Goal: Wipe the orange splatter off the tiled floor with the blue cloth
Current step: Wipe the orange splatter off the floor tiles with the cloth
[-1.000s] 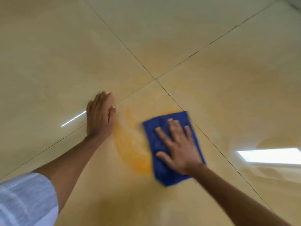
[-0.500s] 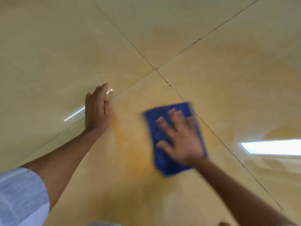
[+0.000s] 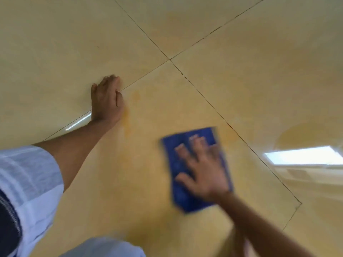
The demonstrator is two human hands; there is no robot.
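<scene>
The right hand [image 3: 204,171] is laid flat on the blue cloth [image 3: 187,182] with the fingers spread wide and straight — nothing is gripped, the cloth is just pressed down under the palm and fingertips. Both hand and cloth are smeared by motion blur, so fine detail at the fingertips can't be made out. The cloth is spread on the tile nearest the camera, just beside the grout line that runs down to the right.

The left hand [image 3: 106,101] is planted flat on the tiled floor [image 3: 55,52], fingers together and pointing away, lying across the other grout line. Nothing is held by it either.

Compared with a second ago, the thick orange arc that was seen between the two hands has been mostly wiped away — only a thin streak of orange splatter [image 3: 127,117] is left just beside the left hand's thumb side, plus a faint orange haze over the tile. The cloth has been shifted lower and to the right in view, farther from the left hand.

Both forearms are stretched forward and down from the bottom corners, the left one coming out of a rolled white sleeve [image 3: 31,179]. A bright rectangular reflection [image 3: 304,154] is seen on the glossy tile at the right.
</scene>
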